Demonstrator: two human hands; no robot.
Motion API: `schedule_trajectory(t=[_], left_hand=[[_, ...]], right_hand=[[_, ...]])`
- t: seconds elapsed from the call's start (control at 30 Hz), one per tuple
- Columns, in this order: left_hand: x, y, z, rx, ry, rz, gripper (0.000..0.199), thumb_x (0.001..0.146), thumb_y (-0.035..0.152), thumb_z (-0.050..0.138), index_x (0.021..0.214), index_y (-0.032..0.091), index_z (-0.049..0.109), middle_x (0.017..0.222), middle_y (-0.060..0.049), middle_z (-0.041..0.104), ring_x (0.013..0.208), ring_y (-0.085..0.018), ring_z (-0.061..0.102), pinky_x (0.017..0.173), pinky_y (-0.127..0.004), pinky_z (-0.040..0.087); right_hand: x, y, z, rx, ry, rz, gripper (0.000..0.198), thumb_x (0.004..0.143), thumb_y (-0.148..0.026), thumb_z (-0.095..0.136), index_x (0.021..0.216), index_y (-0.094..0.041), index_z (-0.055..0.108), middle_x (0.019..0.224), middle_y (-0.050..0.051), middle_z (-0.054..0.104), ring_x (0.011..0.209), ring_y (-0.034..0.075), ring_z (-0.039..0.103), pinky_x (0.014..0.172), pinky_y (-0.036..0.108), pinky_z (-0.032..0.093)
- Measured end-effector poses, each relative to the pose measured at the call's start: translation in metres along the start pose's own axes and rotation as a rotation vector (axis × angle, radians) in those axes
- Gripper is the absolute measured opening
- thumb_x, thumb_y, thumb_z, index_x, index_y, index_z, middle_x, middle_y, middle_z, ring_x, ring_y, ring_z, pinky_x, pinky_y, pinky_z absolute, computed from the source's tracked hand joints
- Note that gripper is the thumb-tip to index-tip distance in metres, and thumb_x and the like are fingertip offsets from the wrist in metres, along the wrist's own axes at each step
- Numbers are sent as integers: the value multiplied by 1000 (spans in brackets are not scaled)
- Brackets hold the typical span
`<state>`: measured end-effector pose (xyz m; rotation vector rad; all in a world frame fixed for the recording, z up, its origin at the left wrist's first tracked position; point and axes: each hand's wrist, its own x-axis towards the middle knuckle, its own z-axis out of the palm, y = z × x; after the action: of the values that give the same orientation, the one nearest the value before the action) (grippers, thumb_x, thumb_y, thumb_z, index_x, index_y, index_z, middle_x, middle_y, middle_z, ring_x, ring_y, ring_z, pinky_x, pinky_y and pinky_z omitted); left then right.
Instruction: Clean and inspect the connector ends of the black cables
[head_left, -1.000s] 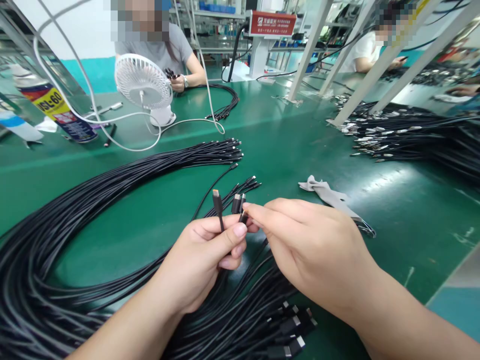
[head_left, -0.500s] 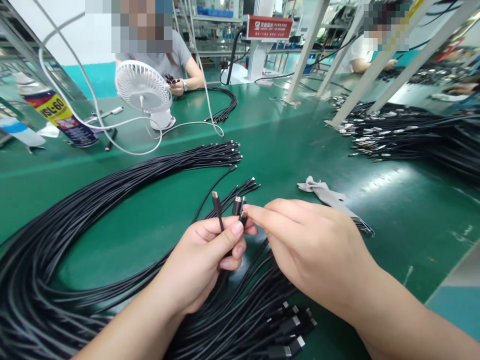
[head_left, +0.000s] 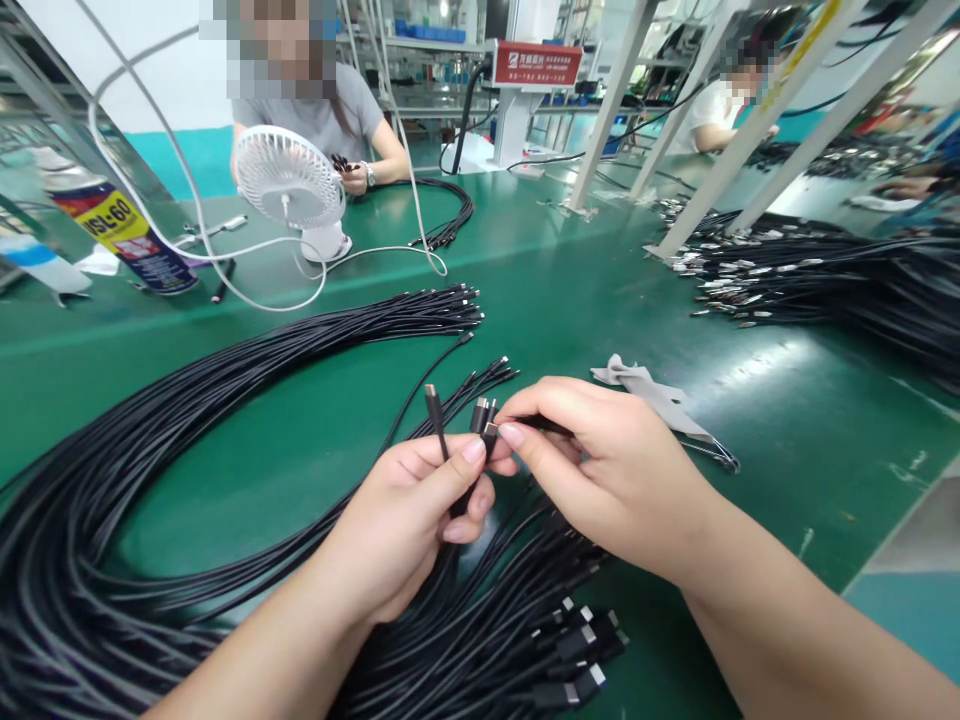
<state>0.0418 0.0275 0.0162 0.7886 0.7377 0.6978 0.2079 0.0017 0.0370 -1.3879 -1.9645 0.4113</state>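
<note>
My left hand is closed around several black USB cables, their metal-tipped plugs pointing up above the thumb. One of these, a cable plug, stands apart on the left, over the index finger. Against the plugs from the right comes my right hand, thumb and forefinger pinched on a slim black object; its kind is unclear, as the fingers cover most of it. Below both hands lies a bundle of black cables with larger USB plugs at its end.
A long cable bundle curves round the left side. Behind it stand a white fan and a spray can. A grey cloth lies beyond my right hand. More cables are heaped at right. A co-worker sits opposite.
My right hand has turned and drawn back slightly to the right, so the slim black object between its fingers now shows. My left hand keeps its hold on the plugs, nearly still.
</note>
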Motion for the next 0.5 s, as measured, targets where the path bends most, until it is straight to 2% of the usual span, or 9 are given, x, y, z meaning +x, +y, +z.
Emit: schedule_trajectory(t=[0.2,0.5], left_hand=[[0,0,2,15,9,0,25,74,34,75,75,10,72,52,2,49,47,-5,30,43,-20,16],[0,-2,2,77,49,-26,29,71,38,76,73,10,71,51,5,42,47,-5,27,44,-22,16]], right_hand=[[6,2,0,105,-28,-11,13,87,-10,55,81,-18,64,71,-1,68,69,12,63,65,23,47],[7,3,-4,55,-27,-103,19,85,-5,56,75,-18,65,68,-4,68,64,10,61,65,22,46]])
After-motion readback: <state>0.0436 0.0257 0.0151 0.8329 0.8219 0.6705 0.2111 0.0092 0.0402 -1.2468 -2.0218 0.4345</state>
